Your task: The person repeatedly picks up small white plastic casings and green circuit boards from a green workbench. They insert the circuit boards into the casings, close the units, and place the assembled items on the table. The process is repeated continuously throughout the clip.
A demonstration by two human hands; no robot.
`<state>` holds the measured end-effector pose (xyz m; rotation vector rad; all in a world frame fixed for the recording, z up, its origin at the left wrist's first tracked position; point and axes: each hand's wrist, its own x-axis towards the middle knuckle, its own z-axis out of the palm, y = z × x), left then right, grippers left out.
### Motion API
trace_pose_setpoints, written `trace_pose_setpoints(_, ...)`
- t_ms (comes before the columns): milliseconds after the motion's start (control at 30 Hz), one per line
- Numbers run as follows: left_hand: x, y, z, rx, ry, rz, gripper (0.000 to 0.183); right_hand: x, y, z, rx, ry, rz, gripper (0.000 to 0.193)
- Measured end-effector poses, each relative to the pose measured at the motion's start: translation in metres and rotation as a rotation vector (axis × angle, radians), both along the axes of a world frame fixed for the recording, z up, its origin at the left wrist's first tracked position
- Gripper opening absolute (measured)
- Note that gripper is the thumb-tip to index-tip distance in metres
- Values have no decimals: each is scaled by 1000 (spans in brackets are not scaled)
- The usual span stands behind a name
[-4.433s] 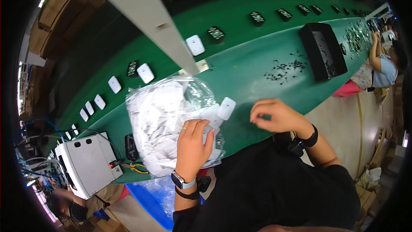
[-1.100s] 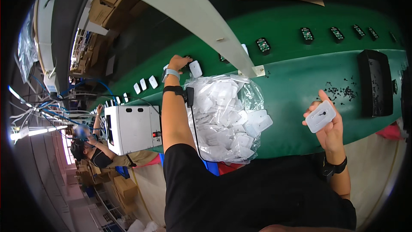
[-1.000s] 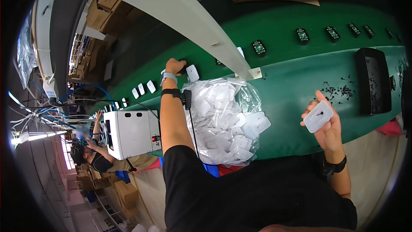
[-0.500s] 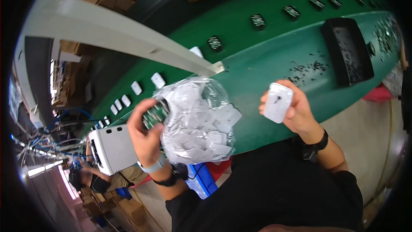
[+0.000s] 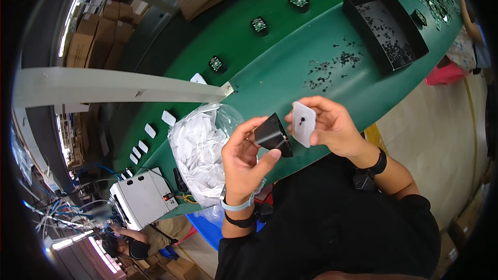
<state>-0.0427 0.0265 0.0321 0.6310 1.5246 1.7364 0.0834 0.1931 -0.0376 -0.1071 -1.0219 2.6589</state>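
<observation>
Between the thumb and fingers of my left hand (image 5: 243, 163) is a black plastic case (image 5: 270, 135), its dark outer side turned up and one open edge facing right. My right hand (image 5: 340, 128) grips a white plastic cover (image 5: 303, 124) with rounded corners; a small black piece sits at its middle. Case and cover are close together, a narrow gap apart, over the green bench's near edge. Just left of my left hand lies a clear plastic bag of white covers (image 5: 197, 148).
Black cases with circuit boards (image 5: 259, 26) and white covers (image 5: 168, 118) stand in a row along the green belt (image 5: 181, 80). A black tray (image 5: 386, 31) of small black parts is at the right. A metal post (image 5: 124, 84) crosses the left; a white machine (image 5: 148, 199) stands lower left.
My left hand has come right from over the bag and turned the case, hiding its circuit board. My right hand has moved left and tilted the cover toward it. The view has shifted.
</observation>
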Motion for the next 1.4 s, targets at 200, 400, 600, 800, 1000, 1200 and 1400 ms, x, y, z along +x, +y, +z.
trace_pose_setpoints(200, 12, 21, -1, -104, 316, 15, 56, -1, -3, 0, 116, 58, -124, 65)
trace_pose_setpoints(400, 10, 21, -5, -143, 317, -50, 55, -3, -4, 3, 150, 46, -162, 64)
trace_pose_setpoints(600, 9, 24, -8, -113, 211, -11, 54, -1, -2, 7, 262, -55, -174, 61)
trace_pose_setpoints(800, 5, 26, -15, -60, 125, -53, 54, -4, -3, 9, 361, -73, -257, 57)
trace_pose_setpoints(1000, 8, 26, -29, -45, 24, 21, 58, -10, -2, 2, 840, -76, -541, 42)
trace_pose_setpoints(1200, 7, 21, -41, 88, -165, 108, 61, -15, 0, 9, 1030, -46, -523, 31)
trace_pose_setpoints(1400, 3, 18, -49, -9, -230, 44, 60, -21, 3, 14, 584, -266, -204, 56)
